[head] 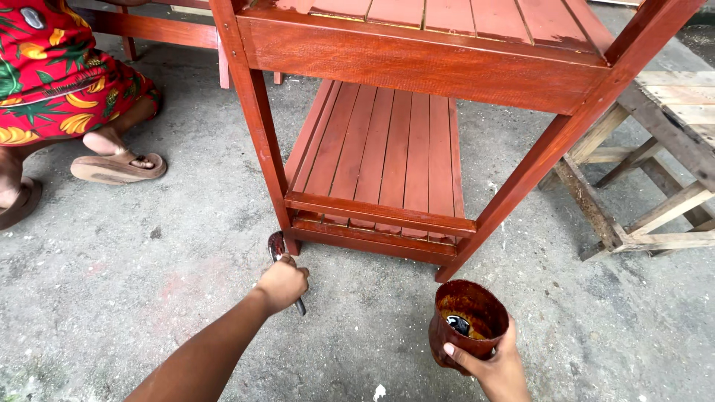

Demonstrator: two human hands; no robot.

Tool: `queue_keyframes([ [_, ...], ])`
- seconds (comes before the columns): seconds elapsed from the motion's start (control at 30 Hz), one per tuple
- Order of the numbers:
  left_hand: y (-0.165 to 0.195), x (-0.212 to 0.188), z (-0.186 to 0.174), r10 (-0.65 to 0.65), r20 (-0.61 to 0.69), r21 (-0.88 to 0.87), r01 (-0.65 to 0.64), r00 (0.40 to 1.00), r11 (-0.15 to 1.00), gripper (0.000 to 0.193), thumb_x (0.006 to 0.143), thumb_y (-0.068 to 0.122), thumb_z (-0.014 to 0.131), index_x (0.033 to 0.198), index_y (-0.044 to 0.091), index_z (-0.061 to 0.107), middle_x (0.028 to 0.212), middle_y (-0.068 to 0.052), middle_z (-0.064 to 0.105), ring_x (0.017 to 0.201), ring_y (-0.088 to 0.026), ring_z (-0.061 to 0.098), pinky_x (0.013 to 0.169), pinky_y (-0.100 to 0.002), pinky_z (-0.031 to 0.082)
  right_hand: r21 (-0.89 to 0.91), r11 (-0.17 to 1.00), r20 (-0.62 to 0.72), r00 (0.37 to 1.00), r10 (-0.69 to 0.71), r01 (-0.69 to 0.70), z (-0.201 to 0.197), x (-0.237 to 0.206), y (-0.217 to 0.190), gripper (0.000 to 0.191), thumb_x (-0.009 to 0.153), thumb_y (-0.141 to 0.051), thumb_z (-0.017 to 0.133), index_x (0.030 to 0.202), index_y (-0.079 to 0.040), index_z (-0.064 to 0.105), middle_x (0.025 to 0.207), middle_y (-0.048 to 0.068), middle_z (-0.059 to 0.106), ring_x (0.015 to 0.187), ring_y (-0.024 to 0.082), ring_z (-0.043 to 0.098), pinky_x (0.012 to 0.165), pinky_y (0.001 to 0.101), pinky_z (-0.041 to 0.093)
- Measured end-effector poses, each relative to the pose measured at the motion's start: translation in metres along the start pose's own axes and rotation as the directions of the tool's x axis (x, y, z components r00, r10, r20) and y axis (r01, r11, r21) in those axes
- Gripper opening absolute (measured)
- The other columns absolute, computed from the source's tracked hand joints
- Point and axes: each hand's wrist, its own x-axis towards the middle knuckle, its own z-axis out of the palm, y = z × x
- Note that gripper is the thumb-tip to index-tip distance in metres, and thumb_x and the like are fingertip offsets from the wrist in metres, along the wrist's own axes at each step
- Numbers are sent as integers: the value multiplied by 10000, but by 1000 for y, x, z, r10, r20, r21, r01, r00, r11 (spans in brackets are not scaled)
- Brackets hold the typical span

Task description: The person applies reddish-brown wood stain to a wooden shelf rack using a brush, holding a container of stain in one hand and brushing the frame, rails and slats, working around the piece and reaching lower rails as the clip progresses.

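Head view: left hand fisted around brush, right hand gripping can.

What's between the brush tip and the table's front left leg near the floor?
Nothing visible. The left hand holds the brush with its tip right at the foot of the red leg; whether it touches is unclear.

Place: outdoor carpentry yard | Signs: bare concrete floor; red-stained slatted wooden stand; unpainted wooden frames (rough timber)
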Motion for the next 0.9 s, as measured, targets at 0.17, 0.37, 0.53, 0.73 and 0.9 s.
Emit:
queue_keyframes([
  [0.17,12,20,-11,107,103,-22,-105,989,994,138,882,158,636,840,124,762,945,-72,673,892,-275,712,829,-436,526,-91,987,13,990,138,-136,4,-1,-6,1061,620,-173,940,1453,-61,293,1340,156,607,1280,248,610,1065,423,534],
  [0.37,41,85,-28,35,2,-106,-35,999,994,150,910,167,627,885,139,772,979,-56,725,894,-279,727,770,-447,545,4,996,-24,996,85,-85,-14,-4,-6,1041,578,-131,923,1433,-42,335,1336,170,616,1271,265,616,1046,443,537],
  [0.53,79,126,-39,104,-135,-127,-121,985,985,123,866,164,646,899,134,761,954,-78,719,903,-287,721,762,-453,549,-9,999,-92,995,44,-45,-52,-10,7,1057,568,-110,934,1428,-22,325,1329,169,620,1271,256,614,1053,437,522],
  [0.73,166,178,-76,331,-405,-63,-388,852,920,127,831,207,652,814,163,770,971,-49,697,945,-304,698,831,-459,526,9,1000,-221,975,-5,8,-101,-16,6,1047,556,-99,920,1424,-12,340,1310,170,628,1248,256,622,1028,438,528],
  [0.9,221,204,-99,479,-394,61,-498,784,865,167,864,235,634,795,187,778,983,-22,685,972,-253,696,889,-422,528,-81,997,-244,970,-8,-12,-112,-21,3,1005,573,-111,930,1399,-21,365,1275,160,649,1206,251,656,1006,418,552],
])
